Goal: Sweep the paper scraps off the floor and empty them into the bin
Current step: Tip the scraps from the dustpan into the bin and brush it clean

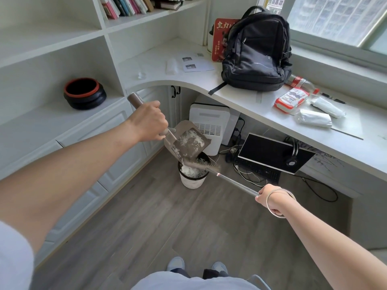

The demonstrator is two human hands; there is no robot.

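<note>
The emptying step is under way. The left hand [149, 122] is curled tight round the handle of a grey-brown plastic dustpan [195, 150]. The pan hangs just below and to the right of that fist, tipped with its open lip down over a small round white bin with a dark rim [192, 182]. White paper scraps [191, 138] cling in a patch to the pan's floor, and more are heaped in the bin directly beneath it. The right hand [270, 200], with a silver bangle [281, 215] on its wrist, is closed round the thin metal pole of a broom. The pole runs up and to the left from that hand to a grey-brown toothed brush head [201, 164], which lies across the bin's rim right at the pan's lower lip. The grey wood-look floor [167, 216] below both hands shows no scraps, so the sweeping looks finished and the task seems close to its end. The next move probably calls for a steeper tilt from the left wrist. The right hand could otherwise draw the brush head down the pan to loosen the stuck scraps. The lip should stay inside the rim. The bin looks nearly full, so loose pieces could spill over its edge.
</note>
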